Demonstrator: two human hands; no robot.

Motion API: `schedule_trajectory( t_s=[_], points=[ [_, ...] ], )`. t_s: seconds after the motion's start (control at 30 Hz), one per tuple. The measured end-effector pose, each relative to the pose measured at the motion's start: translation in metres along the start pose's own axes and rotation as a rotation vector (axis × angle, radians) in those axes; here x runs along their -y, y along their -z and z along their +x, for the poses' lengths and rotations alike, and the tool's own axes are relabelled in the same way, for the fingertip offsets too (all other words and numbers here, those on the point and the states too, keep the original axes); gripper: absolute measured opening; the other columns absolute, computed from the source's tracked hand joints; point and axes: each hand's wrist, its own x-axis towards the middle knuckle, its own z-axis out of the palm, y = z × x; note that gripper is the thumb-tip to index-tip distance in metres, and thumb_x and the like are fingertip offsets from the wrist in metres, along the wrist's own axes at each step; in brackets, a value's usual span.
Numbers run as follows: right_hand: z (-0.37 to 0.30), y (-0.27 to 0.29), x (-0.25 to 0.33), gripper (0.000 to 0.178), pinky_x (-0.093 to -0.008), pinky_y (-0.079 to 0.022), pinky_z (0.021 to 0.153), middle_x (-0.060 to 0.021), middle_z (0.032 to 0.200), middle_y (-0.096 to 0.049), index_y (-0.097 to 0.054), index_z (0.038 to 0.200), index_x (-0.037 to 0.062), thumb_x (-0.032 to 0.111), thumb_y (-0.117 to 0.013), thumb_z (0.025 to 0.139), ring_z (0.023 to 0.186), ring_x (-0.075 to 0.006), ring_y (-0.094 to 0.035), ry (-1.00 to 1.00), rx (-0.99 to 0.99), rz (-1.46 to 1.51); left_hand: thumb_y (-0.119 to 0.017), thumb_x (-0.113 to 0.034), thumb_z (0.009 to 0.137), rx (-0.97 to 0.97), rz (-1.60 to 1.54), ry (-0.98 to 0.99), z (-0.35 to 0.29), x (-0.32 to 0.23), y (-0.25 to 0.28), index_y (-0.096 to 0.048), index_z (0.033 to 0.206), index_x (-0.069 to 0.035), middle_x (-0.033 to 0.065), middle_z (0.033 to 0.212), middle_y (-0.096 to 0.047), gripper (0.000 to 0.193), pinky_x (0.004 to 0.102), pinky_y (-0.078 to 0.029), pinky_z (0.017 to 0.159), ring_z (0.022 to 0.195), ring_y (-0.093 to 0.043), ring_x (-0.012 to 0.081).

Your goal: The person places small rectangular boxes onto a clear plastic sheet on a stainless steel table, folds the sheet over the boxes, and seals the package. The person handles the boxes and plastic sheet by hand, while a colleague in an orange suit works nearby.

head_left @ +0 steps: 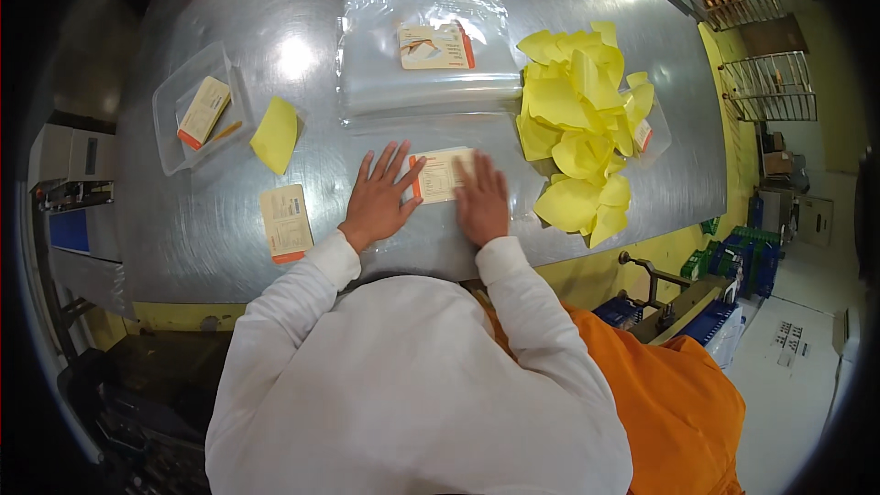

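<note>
A cream printed card with an orange edge [435, 178] lies on the metal table in front of me, inside what looks like clear plastic. Spread flat, my left hand [374, 200] has its fingertips at the card's left edge. My right hand [483, 202] rests over the card's right end, fingers stretched out and slightly blurred. Just beyond lies a stack of clear plastic bags [431, 96], with another cream and orange card [434, 46] on or in the top one. To my left are a further cream card [287, 222] and a curved yellow sheet [275, 135].
A heap of yellow sheets [577, 101] covers the table's right side, partly hiding a clear tub [656, 139]. At left, a clear plastic tub [169, 133] holds cream cards [204, 110] and a thin orange-brown stick [227, 131]. Wire racks [770, 87] stand beyond the right edge.
</note>
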Motion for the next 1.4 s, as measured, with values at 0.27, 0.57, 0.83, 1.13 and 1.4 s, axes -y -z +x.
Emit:
schedule_trajectory(
  t_s=[0.27,0.57,0.83,1.13,1.4],
  points=[
    [-0.025,0.004,-0.076,0.064,-0.0536,-0.015,0.122,-0.0126,0.166,-0.026,-0.037,0.156,0.0264,0.029,-0.061,0.097,0.153,-0.0357,-0.022,-0.280,-0.029,0.134,-0.058,-0.044,0.098,0.023,-0.119,-0.183,-0.016,0.019,0.010,-0.037,0.157,-0.025,0.0124,0.167,-0.019,0.066,0.0558,-0.010,0.124,0.155,-0.013,0.0330],
    [-0.027,-0.002,-0.083,0.053,-0.0492,-0.015,0.123,-0.0136,0.163,-0.032,-0.050,0.149,0.0193,0.023,-0.060,0.097,0.152,-0.0329,-0.026,-0.305,-0.102,0.352,-0.060,-0.033,0.098,0.088,-0.014,-0.266,-0.050,0.023,0.021,-0.057,0.142,-0.029,0.0108,0.164,-0.028,0.044,0.0589,-0.019,0.119,0.152,-0.022,0.0334],
    [-0.042,0.009,-0.107,0.042,-0.0337,-0.039,0.114,-0.0188,0.141,-0.057,-0.053,0.136,-0.0116,0.016,-0.038,0.108,0.133,-0.0293,-0.054,-0.619,-0.603,1.430,-0.050,-0.027,0.106,0.335,-0.902,-0.206,0.044,0.064,0.050,-0.065,0.093,-0.004,0.0029,0.075,-0.059,0.030,0.0313,-0.048,0.065,0.070,-0.057,0.0147],
    [-0.038,0.002,-0.102,0.038,-0.0339,-0.043,0.109,-0.0193,0.128,-0.065,-0.059,0.128,-0.0131,0.017,-0.050,0.106,0.121,-0.0267,-0.063,-0.628,-0.606,1.354,-0.061,-0.016,0.095,-0.991,-0.996,0.467,0.124,0.188,0.090,-0.065,0.100,-0.003,0.0059,0.090,-0.070,0.014,0.0295,-0.049,0.070,0.083,-0.066,0.0152],
    [-0.038,-0.020,-0.088,0.027,-0.0336,-0.049,0.101,-0.0132,0.120,-0.069,-0.066,0.121,-0.0055,0.008,-0.060,0.099,0.115,-0.0214,-0.062,-0.634,-0.634,1.122,-0.085,-0.024,0.075,-0.640,-0.083,0.827,-0.116,0.073,0.040,-0.051,0.134,-0.009,0.0134,0.133,-0.056,0.070,0.0508,-0.037,0.103,0.128,-0.047,0.0357]
  ],
)
